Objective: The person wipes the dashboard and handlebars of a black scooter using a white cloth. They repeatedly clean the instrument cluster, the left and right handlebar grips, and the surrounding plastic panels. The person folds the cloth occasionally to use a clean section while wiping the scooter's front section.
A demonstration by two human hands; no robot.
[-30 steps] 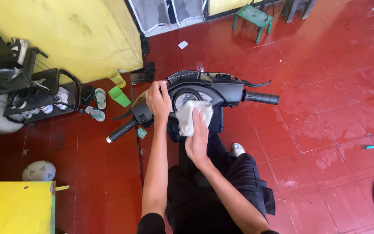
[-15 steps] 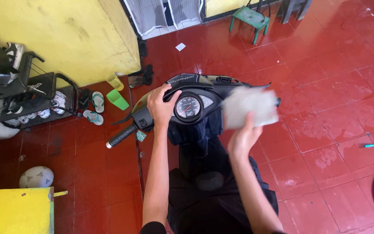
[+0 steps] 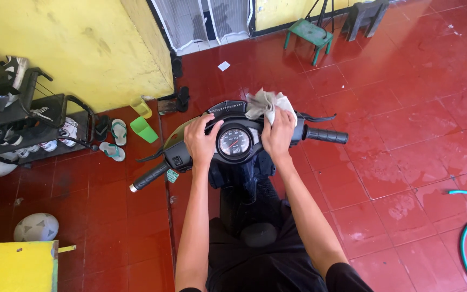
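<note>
Grey rag (image 3: pixel 266 103) is bunched under the right hand (image 3: pixel 278 135), fingers pinching it, wiping the scooter (image 3: pixel 233 143) top; left hand (image 3: pixel 202 141) fingers spread beside the dial (image 3: pixel 234 143); next wipe needs pressing

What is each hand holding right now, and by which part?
The right hand holds a crumpled grey cloth by its lower bunched part, pressed against the scooter's handlebar cover. The left hand holds nothing; it rests on the cover beside the round gauge.

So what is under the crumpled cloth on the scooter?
The cloth lies on the scooter's handlebar cover, right of the round gauge. The right hand presses it from below. The cover's surface beneath it is hidden.
</note>
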